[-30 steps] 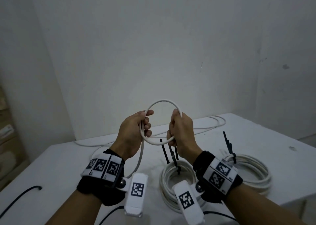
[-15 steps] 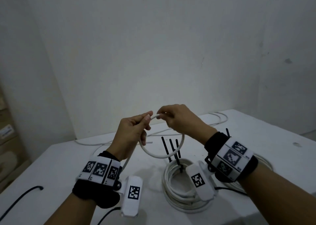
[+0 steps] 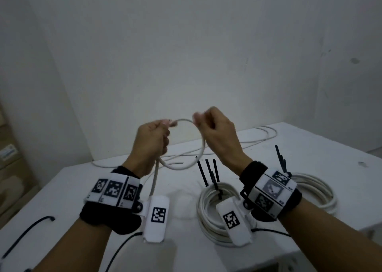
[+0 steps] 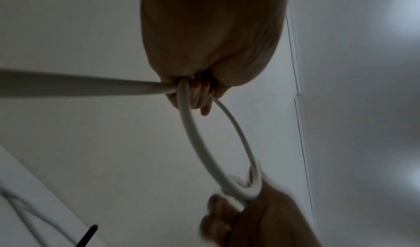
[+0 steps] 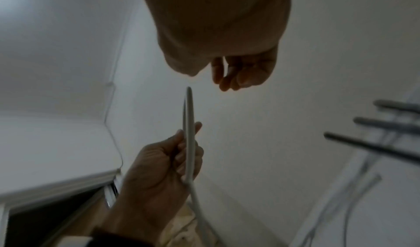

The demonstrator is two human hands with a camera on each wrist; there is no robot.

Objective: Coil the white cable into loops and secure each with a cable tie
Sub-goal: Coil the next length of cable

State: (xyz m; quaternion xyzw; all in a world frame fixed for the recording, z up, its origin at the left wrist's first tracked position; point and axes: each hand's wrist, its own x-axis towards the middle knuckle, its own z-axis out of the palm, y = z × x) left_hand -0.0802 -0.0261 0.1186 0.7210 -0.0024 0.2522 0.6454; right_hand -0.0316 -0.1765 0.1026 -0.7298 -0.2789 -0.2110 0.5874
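Left hand (image 3: 152,141) grips the white cable (image 3: 203,147) loop above the desk (image 3: 62,189), right hand (image 3: 219,131) pinching its far side.

both hands, left (image 3: 152,139) and right (image 3: 217,131), hold a white cable (image 3: 198,158) loop above the table (image 3: 322,147).

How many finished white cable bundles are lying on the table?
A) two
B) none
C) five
A: one tied coil lies on the table in front of the right hand, and a second coil lies to its right, each with black ties sticking up.
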